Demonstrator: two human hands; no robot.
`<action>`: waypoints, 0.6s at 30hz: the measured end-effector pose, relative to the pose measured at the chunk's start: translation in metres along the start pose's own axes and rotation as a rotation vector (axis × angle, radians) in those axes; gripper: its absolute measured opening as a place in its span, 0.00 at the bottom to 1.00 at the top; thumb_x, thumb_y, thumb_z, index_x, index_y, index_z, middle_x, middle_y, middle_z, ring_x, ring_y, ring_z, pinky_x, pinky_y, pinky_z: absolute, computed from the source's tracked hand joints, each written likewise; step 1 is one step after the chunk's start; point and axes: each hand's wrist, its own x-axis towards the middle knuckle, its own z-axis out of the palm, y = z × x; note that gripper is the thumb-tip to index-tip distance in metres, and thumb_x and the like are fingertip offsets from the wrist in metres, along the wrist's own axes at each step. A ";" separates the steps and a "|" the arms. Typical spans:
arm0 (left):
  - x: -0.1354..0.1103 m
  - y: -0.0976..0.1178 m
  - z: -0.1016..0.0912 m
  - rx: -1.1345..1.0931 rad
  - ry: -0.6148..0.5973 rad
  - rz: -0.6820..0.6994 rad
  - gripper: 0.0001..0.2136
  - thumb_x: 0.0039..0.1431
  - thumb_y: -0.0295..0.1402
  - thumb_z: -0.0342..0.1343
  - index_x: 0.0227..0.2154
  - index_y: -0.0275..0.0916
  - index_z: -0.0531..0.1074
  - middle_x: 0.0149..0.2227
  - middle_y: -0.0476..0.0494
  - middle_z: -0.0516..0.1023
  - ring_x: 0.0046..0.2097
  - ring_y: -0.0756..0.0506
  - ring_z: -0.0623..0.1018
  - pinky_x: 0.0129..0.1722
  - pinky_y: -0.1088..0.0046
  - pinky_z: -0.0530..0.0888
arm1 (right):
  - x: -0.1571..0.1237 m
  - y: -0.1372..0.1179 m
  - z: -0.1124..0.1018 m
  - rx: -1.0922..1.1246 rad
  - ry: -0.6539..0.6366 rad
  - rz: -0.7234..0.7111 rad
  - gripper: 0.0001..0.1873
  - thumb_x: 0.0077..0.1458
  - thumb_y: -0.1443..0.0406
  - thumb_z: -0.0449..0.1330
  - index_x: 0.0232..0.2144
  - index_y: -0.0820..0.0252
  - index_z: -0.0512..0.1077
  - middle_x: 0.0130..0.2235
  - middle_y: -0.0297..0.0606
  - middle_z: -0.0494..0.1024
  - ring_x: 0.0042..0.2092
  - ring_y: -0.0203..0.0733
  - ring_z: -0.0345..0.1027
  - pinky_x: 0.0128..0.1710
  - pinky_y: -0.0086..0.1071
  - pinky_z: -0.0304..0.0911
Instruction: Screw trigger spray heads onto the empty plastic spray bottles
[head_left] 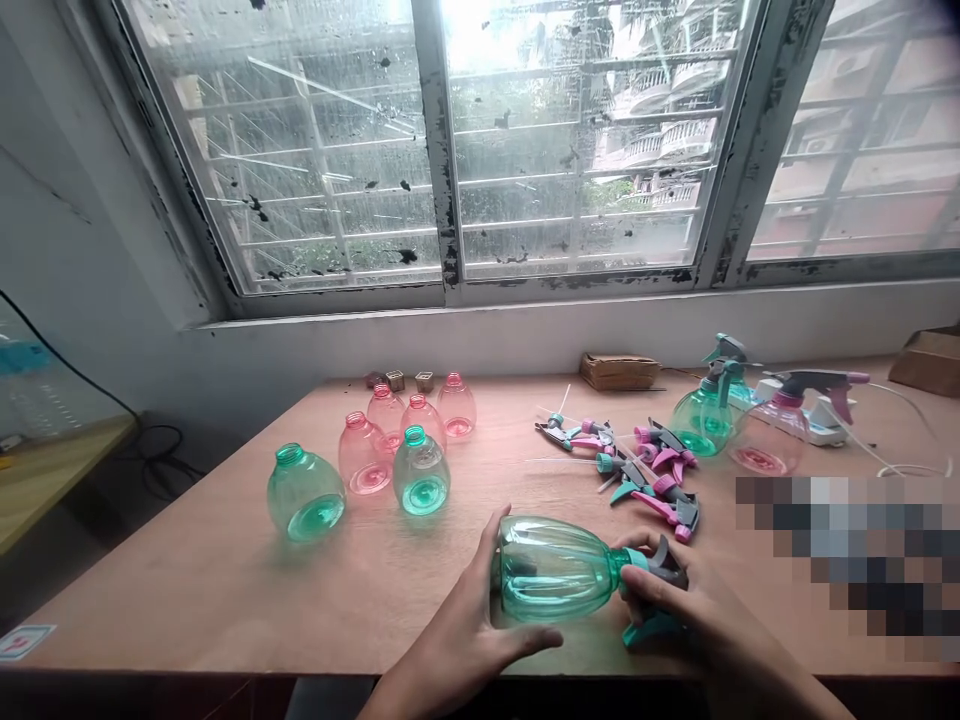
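A clear green spray bottle [556, 568] lies on its side in the air above the table's front edge, its base to the left. My left hand [480, 610] cups that base, thumb stretched along the underside and fingers mostly hidden behind it. At the neck, my right hand [671, 590] grips the teal collar of the grey-and-teal trigger spray head [664, 565]. The head sits at the bottle's mouth; I cannot tell how tightly it is screwed on. Just beyond my right hand lies a pile of loose pink, teal and grey trigger heads [651, 482] with thin tubes.
Two open green bottles [424, 475] and several pink bottles [365, 458] stand on the table's left side. At the back right are fitted green sprayers [703, 420], a fitted pink sprayer [769, 440] and a white power strip [829, 425]. A brown package [619, 372] lies by the wall.
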 end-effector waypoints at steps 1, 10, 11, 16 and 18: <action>0.000 0.000 0.000 -0.005 -0.005 0.003 0.54 0.51 0.30 0.72 0.72 0.46 0.40 0.71 0.36 0.56 0.71 0.31 0.55 0.69 0.56 0.58 | 0.000 -0.001 0.000 0.009 0.000 0.007 0.24 0.49 0.51 0.73 0.40 0.59 0.73 0.24 0.32 0.79 0.27 0.42 0.71 0.28 0.32 0.65; 0.004 -0.016 0.000 -0.220 0.019 -0.016 0.54 0.50 0.41 0.73 0.71 0.43 0.41 0.72 0.29 0.50 0.72 0.31 0.54 0.70 0.50 0.55 | -0.003 -0.005 -0.002 -0.008 -0.021 0.027 0.23 0.53 0.51 0.71 0.42 0.59 0.71 0.26 0.33 0.80 0.30 0.42 0.71 0.32 0.34 0.66; 0.006 -0.016 0.000 -0.237 0.012 -0.006 0.52 0.49 0.39 0.74 0.69 0.43 0.46 0.71 0.28 0.53 0.70 0.30 0.58 0.68 0.50 0.59 | -0.002 -0.005 -0.003 0.000 -0.027 0.033 0.23 0.53 0.51 0.71 0.42 0.59 0.71 0.26 0.33 0.80 0.30 0.42 0.72 0.33 0.34 0.66; 0.006 -0.012 0.002 -0.257 -0.037 0.094 0.43 0.50 0.30 0.73 0.65 0.46 0.54 0.64 0.35 0.66 0.66 0.34 0.67 0.65 0.56 0.65 | -0.002 -0.005 -0.006 -0.010 -0.055 0.033 0.23 0.54 0.51 0.70 0.42 0.60 0.71 0.26 0.33 0.80 0.31 0.43 0.72 0.34 0.34 0.67; 0.006 -0.011 0.002 -0.270 -0.029 0.106 0.45 0.51 0.28 0.73 0.66 0.47 0.52 0.67 0.36 0.62 0.68 0.35 0.64 0.67 0.58 0.63 | -0.002 -0.005 -0.006 -0.017 -0.064 0.026 0.23 0.54 0.51 0.70 0.42 0.60 0.71 0.27 0.33 0.80 0.31 0.42 0.72 0.34 0.35 0.67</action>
